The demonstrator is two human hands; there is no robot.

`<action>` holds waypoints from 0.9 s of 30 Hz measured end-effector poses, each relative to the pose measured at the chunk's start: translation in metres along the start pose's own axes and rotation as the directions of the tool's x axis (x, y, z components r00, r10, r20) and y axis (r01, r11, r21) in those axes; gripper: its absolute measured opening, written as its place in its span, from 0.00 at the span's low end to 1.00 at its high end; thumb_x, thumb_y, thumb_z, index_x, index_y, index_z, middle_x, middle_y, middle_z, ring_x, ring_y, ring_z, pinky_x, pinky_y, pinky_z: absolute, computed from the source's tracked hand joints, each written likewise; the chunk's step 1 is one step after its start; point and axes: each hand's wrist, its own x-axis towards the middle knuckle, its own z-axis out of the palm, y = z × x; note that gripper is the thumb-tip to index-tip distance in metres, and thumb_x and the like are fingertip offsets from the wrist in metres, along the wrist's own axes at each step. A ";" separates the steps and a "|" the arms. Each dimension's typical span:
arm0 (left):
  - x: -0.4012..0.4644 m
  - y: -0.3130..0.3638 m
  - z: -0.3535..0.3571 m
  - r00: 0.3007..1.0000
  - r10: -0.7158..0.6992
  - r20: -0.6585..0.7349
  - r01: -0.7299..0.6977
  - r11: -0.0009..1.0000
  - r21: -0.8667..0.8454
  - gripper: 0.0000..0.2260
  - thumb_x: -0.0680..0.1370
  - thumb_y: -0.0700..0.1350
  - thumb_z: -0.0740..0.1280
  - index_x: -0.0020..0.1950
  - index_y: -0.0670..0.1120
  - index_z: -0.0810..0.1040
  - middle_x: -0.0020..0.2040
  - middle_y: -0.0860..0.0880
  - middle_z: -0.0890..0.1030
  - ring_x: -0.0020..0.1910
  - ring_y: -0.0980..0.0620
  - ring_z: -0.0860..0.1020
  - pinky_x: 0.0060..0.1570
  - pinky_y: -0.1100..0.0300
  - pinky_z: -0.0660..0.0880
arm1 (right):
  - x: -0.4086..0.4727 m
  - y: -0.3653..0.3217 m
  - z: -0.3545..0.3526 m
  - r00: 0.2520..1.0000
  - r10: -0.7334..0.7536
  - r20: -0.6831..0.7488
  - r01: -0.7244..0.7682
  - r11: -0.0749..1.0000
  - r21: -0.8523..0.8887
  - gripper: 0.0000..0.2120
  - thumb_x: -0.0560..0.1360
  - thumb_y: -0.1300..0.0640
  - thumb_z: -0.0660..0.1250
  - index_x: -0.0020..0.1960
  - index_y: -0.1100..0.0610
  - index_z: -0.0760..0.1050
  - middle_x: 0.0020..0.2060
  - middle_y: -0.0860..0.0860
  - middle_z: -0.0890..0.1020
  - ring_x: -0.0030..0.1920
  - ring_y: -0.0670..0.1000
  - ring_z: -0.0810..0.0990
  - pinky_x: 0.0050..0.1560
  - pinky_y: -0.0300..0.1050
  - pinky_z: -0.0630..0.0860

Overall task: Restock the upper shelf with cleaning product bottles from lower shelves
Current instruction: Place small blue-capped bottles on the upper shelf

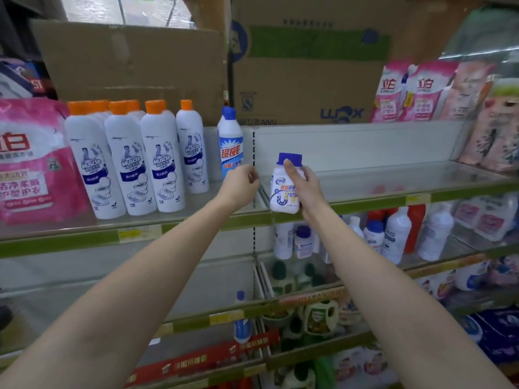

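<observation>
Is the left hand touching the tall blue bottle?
Cannot tell. In the head view the left hand overlaps the bottom of the tall blue bottle, hiding any contact or gap.

**White Bottles, Bright Caps, Pink Pouches**

The squat white plastic bottle [284, 189] carries a deep blue screw cap and a blue, red and yellow label. The tall white spray bottles [134, 158] wear orange caps and dark blue-and-white labels picturing toilets. A slim white bottle [230, 141] has a blue cap and a blue starburst label with red characters. Pink-and-white refill pouches [31, 164] bear red lettering. Green strips with yellow tags edge the metal shelf [393, 199]. Brown cardboard boxes [306, 80] show green and blue print.
</observation>
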 end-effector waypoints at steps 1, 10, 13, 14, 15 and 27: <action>0.007 0.002 0.005 1.000 -0.004 0.029 0.003 0.999 0.034 0.05 0.79 0.40 0.64 0.51 0.43 0.79 0.45 0.48 0.79 0.46 0.48 0.77 0.44 0.57 0.74 | 0.010 0.001 -0.004 1.000 0.002 -0.004 -0.002 1.000 -0.010 0.21 0.70 0.45 0.78 0.49 0.56 0.71 0.43 0.55 0.83 0.40 0.55 0.85 0.41 0.51 0.82; 0.072 0.014 0.045 0.986 -0.118 0.115 0.098 0.982 0.164 0.11 0.81 0.39 0.60 0.62 0.44 0.77 0.57 0.44 0.80 0.52 0.46 0.80 0.51 0.54 0.78 | 0.095 0.024 -0.036 0.998 0.042 0.045 -0.038 0.997 -0.074 0.22 0.73 0.48 0.77 0.59 0.54 0.72 0.50 0.56 0.84 0.43 0.54 0.86 0.45 0.53 0.84; 0.095 0.017 0.058 0.985 -0.159 0.062 0.147 0.976 0.163 0.11 0.81 0.37 0.61 0.62 0.43 0.76 0.57 0.44 0.79 0.51 0.47 0.79 0.47 0.57 0.76 | 0.125 0.036 -0.041 0.998 0.033 0.057 -0.013 0.945 -0.326 0.27 0.65 0.29 0.75 0.58 0.40 0.73 0.55 0.52 0.82 0.52 0.53 0.84 0.56 0.55 0.82; 0.102 0.018 0.062 0.983 -0.178 0.045 0.169 0.972 0.166 0.11 0.81 0.37 0.62 0.62 0.43 0.76 0.57 0.44 0.79 0.51 0.47 0.78 0.47 0.58 0.75 | 0.140 0.041 -0.045 0.998 0.024 0.062 0.006 0.897 -0.443 0.32 0.60 0.22 0.71 0.57 0.36 0.73 0.56 0.51 0.81 0.55 0.54 0.83 0.59 0.57 0.80; 0.109 0.019 0.066 0.980 -0.197 0.027 0.189 0.966 0.173 0.11 0.81 0.37 0.63 0.62 0.43 0.76 0.57 0.44 0.78 0.51 0.48 0.78 0.47 0.57 0.75 | 0.155 0.046 -0.048 0.997 0.020 0.075 0.022 0.853 -0.522 0.36 0.56 0.17 0.68 0.58 0.35 0.73 0.57 0.51 0.80 0.57 0.55 0.81 0.61 0.58 0.79; 0.152 -0.010 0.091 0.912 -0.396 -0.108 0.410 0.886 0.216 0.04 0.81 0.40 0.64 0.54 0.42 0.76 0.54 0.44 0.78 0.54 0.46 0.77 0.58 0.57 0.73 | 0.214 0.054 -0.033 0.992 -0.012 0.123 0.090 0.753 -0.652 0.27 0.71 0.44 0.77 0.57 0.59 0.69 0.56 0.57 0.79 0.52 0.56 0.79 0.44 0.46 0.70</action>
